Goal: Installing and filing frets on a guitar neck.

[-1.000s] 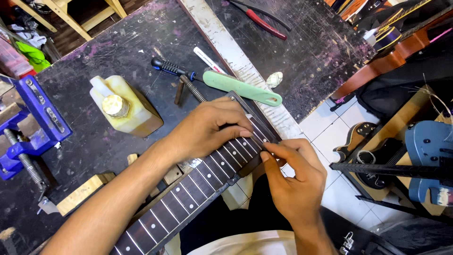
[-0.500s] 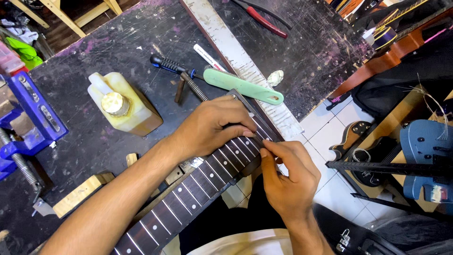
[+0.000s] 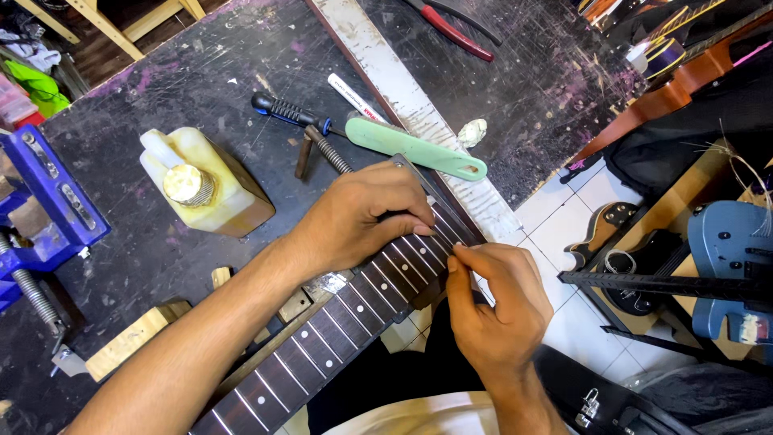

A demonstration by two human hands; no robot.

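Observation:
A dark guitar neck (image 3: pixel 338 326) with metal frets and white dots lies diagonally across the workbench edge, resting on wooden blocks. My left hand (image 3: pixel 362 217) lies over its upper end, fingers pressing down on the fretboard. My right hand (image 3: pixel 495 310) is at the neck's near edge, thumb and fingertips pinched against the side of the fretboard by the upper frets. Whether something small sits between those fingers is hidden.
The black scratched workbench (image 3: pixel 201 89) holds a yellowish plastic jug (image 3: pixel 205 185), a mint-green handled tool (image 3: pixel 415 149), a black-handled screwdriver (image 3: pixel 286 110), a white marker (image 3: pixel 354 97), red pliers (image 3: pixel 451 32) and a blue vise (image 3: pixel 48 209). Guitars (image 3: pixel 729 250) lie on the tiled floor at right.
My right hand's fingers have shifted slightly along the neck's edge. The left hand stays pressed on the fretboard. The view has drifted a little.

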